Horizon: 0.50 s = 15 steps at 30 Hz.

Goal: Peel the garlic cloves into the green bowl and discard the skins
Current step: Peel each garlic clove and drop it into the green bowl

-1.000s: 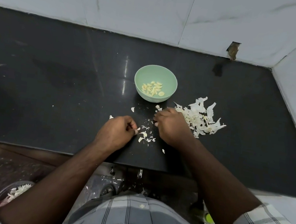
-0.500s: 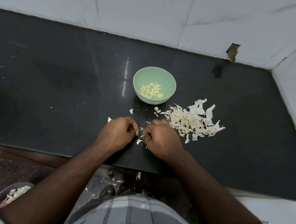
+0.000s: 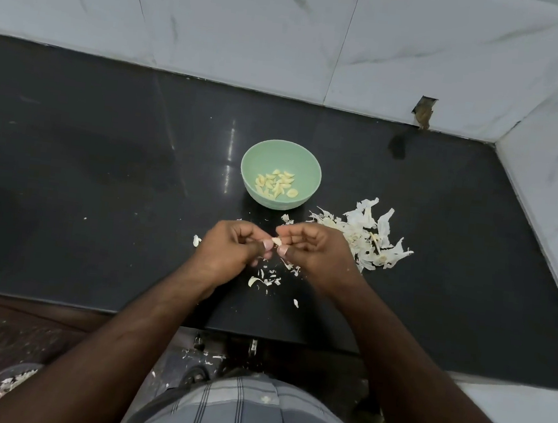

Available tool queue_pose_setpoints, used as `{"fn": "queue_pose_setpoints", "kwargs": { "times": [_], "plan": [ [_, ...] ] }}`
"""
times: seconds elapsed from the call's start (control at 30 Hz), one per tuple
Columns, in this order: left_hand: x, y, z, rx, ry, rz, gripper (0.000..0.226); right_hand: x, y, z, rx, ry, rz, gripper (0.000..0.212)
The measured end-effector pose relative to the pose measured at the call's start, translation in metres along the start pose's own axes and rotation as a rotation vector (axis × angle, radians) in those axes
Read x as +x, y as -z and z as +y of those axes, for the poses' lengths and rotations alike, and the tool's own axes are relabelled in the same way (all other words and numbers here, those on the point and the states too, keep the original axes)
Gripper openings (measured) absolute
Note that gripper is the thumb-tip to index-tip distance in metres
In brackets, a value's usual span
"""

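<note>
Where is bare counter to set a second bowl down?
Bare: the black counter left of the green bowl, out to the wall. Also behind the bowl. Crowded: the skin pile right of the bowl, and scraps under both hands.

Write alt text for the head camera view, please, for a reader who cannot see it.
Both hands, left hand and right hand, pinch one garlic clove above a black counter. Beyond them stands a green bowl of peeled cloves, with a skin pile to its right.
</note>
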State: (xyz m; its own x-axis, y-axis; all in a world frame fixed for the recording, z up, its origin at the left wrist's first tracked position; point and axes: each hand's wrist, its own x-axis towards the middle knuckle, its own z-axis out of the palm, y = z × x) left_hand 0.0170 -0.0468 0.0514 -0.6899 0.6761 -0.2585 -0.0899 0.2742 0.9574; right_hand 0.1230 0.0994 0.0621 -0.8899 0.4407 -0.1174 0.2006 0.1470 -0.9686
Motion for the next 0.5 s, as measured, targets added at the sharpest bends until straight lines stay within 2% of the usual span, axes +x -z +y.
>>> {"fn": "queue_pose_setpoints", "kwargs": {
  "times": [0.1,0.23,0.33,0.43,0.5],
  "plan": [
    [-0.001,-0.005,0.007,-0.119,0.101,-0.087,0.012,-0.003,0.004,0.001,0.037,0.045,0.016,0.030],
    [-0.001,-0.010,0.012,-0.179,0.176,-0.204,0.018,-0.002,0.007,0.003,0.114,0.066,0.041,0.021],
    [0.001,-0.012,0.014,-0.131,0.161,-0.156,0.017,-0.003,0.010,0.003,0.183,0.039,0.047,0.015],
    [0.004,-0.013,0.012,-0.105,0.108,-0.040,0.008,-0.003,0.014,0.003,0.184,0.014,0.096,0.017],
    [0.004,-0.013,0.012,-0.138,0.096,-0.044,0.005,-0.003,0.014,0.004,0.154,0.012,0.085,0.020]
  ]
}}
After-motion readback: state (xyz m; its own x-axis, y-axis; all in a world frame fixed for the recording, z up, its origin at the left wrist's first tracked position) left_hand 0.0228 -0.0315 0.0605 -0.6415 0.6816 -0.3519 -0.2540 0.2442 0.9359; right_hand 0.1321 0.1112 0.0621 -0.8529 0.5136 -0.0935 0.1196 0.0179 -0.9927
